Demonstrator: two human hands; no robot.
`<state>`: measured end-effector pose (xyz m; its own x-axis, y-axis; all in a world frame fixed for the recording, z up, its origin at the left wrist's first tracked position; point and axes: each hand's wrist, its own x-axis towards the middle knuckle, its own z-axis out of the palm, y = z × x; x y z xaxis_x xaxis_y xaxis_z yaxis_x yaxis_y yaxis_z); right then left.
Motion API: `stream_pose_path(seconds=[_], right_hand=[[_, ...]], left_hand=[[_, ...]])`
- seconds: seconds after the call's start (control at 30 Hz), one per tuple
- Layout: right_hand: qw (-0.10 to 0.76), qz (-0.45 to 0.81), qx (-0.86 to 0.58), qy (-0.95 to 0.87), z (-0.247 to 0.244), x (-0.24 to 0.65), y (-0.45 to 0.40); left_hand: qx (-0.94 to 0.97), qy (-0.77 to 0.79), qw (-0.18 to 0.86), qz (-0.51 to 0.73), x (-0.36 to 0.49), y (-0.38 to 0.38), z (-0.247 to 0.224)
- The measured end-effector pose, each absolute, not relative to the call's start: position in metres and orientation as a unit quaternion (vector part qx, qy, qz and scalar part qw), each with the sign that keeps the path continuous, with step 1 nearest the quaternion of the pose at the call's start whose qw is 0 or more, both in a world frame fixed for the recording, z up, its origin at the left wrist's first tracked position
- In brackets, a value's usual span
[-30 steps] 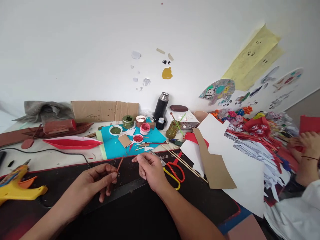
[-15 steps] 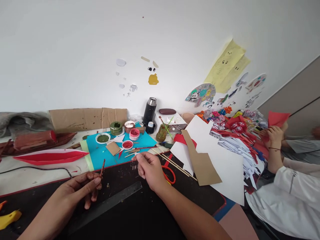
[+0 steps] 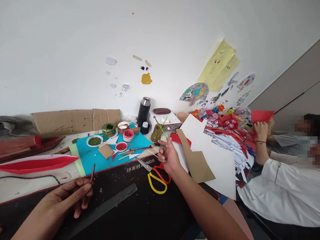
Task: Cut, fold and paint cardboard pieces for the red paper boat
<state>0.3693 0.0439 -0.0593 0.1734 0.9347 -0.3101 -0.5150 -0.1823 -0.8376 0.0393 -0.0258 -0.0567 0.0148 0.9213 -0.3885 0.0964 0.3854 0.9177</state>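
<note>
My left hand [image 3: 72,196] pinches a thin reddish-brown stick [image 3: 93,172], its tip pointing up, above the black mat [image 3: 120,218]. My right hand [image 3: 168,155] hovers over the wooden sticks [image 3: 152,152], palm partly turned up. Its fingers are loosely bent and apart, with nothing visible in them. Just below it lie scissors [image 3: 158,183] with one yellow and one red handle, blades toward the blue paper [image 3: 87,161]. A small white paper piece [image 3: 134,155] rests at that paper's front edge. A clear ruler [image 3: 112,205] lies between my hands.
Paint lids and jars [image 3: 109,130] stand on the blue paper. Behind are a black flask [image 3: 143,111] and a brush jar [image 3: 156,132]. Red paper boat [image 3: 42,162] at left; cardboard [image 3: 200,166] and white paper [image 3: 222,170] at right. Another person's hand [image 3: 261,131] holds red paper.
My right hand has moved right and up from the blue paper's front edge, and its pinch has loosened. The scissors now show fully. My left hand still holds the stick; the view has shifted.
</note>
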Motion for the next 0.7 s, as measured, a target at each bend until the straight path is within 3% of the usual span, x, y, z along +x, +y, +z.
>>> stream_pose_path(seconds=[0.2,0.7], right_hand=[[0.616,0.603,-0.471,-0.185,-0.054,0.386,0.060],[0.586,0.557,-0.466,-0.359,-0.060,0.367,0.053]], left_hand=[[0.408,0.603,0.580,0.365,0.036,-0.025,-0.068],[0.404,0.560,0.611,0.387,0.033,-0.028,-0.075]])
